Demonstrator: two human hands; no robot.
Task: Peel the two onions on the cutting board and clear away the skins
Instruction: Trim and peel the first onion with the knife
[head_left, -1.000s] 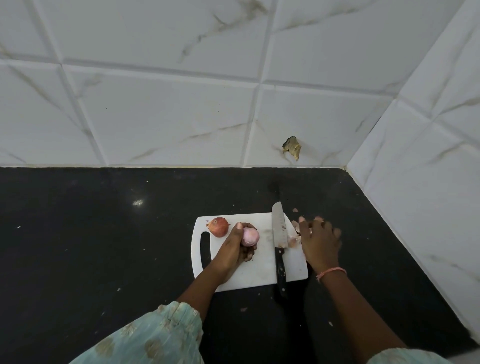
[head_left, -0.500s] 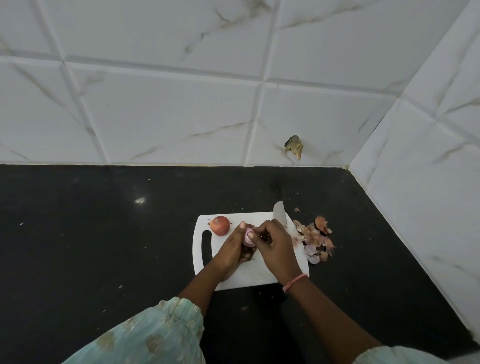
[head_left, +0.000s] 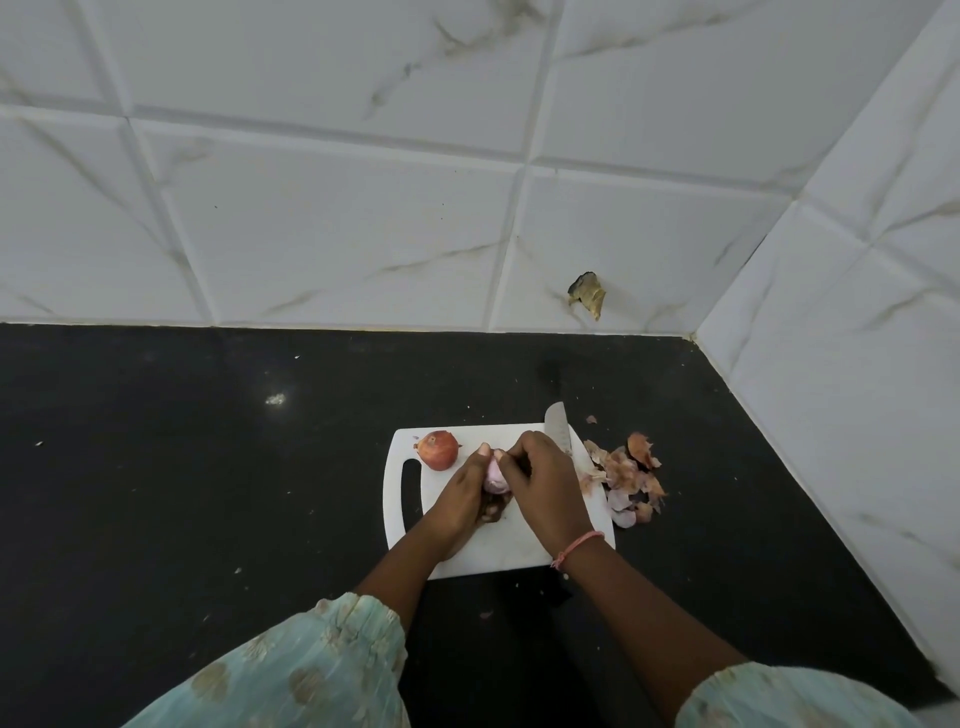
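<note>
A white cutting board (head_left: 524, 551) lies on the black counter. An unpeeled reddish onion (head_left: 438, 450) sits at the board's far left corner. My left hand (head_left: 465, 493) grips a pale pink, partly peeled onion (head_left: 494, 477) over the middle of the board. My right hand (head_left: 543, 480) is at that onion's top, its fingertips pinching at the skin there. A pile of brown and pink onion skins (head_left: 626, 478) lies on the counter just off the board's right edge.
A knife lies along the board's right side; its blade tip (head_left: 557, 423) shows beyond my right hand and its dark handle (head_left: 553, 592) pokes out under my wrist. Tiled walls close the back and right. A small skin scrap (head_left: 486, 615) lies on the counter near me.
My right hand left the skin pile at the board's right edge and came to the onion held in my left hand, uncovering the pile and covering most of the knife.
</note>
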